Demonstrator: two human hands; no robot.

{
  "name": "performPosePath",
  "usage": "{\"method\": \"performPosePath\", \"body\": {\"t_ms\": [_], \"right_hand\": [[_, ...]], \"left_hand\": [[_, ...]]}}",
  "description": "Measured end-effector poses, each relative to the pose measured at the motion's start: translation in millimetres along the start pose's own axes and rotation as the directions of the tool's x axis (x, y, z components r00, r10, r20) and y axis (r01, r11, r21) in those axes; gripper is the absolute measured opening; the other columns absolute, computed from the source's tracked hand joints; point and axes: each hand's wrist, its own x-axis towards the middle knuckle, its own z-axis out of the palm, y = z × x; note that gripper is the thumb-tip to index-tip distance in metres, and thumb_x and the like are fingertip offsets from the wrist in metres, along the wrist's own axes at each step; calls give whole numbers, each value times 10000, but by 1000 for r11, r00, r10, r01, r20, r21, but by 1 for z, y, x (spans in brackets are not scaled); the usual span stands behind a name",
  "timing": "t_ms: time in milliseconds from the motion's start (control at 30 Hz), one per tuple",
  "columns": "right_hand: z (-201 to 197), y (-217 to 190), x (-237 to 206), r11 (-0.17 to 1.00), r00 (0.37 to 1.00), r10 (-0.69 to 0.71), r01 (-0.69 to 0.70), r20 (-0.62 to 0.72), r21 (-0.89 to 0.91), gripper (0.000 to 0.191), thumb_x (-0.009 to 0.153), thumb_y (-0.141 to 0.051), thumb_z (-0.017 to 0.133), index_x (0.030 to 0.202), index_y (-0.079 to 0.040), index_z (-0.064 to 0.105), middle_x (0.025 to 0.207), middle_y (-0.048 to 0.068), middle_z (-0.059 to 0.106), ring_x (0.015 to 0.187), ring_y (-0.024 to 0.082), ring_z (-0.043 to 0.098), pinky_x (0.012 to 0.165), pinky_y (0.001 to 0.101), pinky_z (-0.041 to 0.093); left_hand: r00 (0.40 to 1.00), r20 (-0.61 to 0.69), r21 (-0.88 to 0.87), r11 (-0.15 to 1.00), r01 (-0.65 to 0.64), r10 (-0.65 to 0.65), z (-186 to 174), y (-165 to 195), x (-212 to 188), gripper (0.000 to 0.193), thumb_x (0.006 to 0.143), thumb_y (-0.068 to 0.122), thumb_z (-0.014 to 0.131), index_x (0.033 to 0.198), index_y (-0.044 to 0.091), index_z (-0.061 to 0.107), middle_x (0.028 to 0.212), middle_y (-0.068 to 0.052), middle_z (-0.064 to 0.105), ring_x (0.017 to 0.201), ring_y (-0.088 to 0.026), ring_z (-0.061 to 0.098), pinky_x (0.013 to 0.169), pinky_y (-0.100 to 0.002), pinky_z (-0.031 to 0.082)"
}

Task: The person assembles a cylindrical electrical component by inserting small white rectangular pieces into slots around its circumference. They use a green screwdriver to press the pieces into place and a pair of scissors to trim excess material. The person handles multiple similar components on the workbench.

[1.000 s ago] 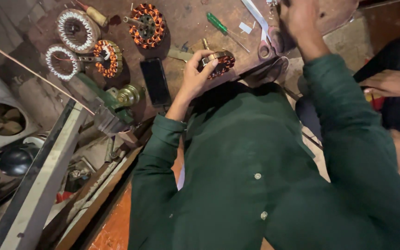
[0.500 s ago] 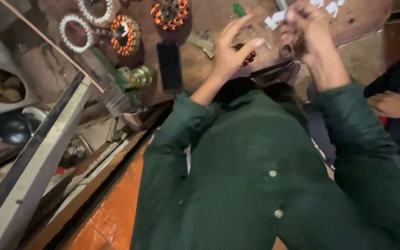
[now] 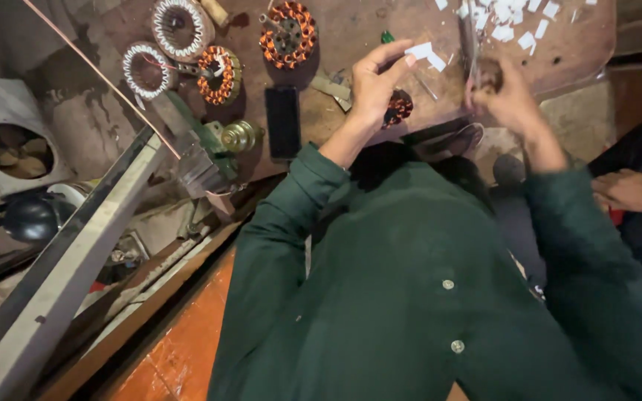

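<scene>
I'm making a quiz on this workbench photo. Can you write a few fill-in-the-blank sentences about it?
The left hand pinches a small ____ paper strip above a copper-wound stator.
The right hand grips ____.
A black phone lies flat on the ____ bench.

Missing: white; scissors; brown

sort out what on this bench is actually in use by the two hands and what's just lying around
In use:
- left hand pinching a white paper slip
- copper-wound coil under that hand
- right hand gripping a thin metal tool

Lying about:
- black phone
- two white-wound coils
- orange coil
- paper scraps
- green winder
</scene>
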Motion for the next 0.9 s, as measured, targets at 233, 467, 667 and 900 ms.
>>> {"method": "performPosePath", "body": {"t_ms": [233,467,667,900], "right_hand": [[67,-16,-64,870,968,98,-196,230,453,784,936,-39,654,1636,-142,316,1139,27,611,849,93,621,674,247,525],[75,-20,-47,825,980,9,-118,197,553,920,892,32,711,1699,-116,293,1084,-1,555,879,73,554,744,212,490],[80,-7,-52,803,983,-15,-98,185,588,857,926,16,699,1679,-84,303,1058,-9,564,823,81,567,731,246,536],[54,-5,-41,988,993,-113,107,42,111,819,897,-39,777,1616,-36,386,912,100,622,808,151,678,723,312,545]], "left_hand": [[999,-19,25,999,43,-43,-1,-1,-2,300,906,26,771,1194,-52,736,1083,-127,778,951,-163,725,863,-296,589],[999,6,79,996,31,-32,2,2,-3,276,897,45,778,1158,-43,755,1046,-117,794,927,-160,744,852,-299,611],[997,19,26,997,68,-68,0,3,-5,284,893,36,775,1162,-47,745,1049,-124,794,935,-175,758,857,-310,629],[996,66,0,998,58,-58,-5,4,-6,281,922,41,729,1193,-34,730,1128,-102,769,963,-164,735,883,-303,609]]}}
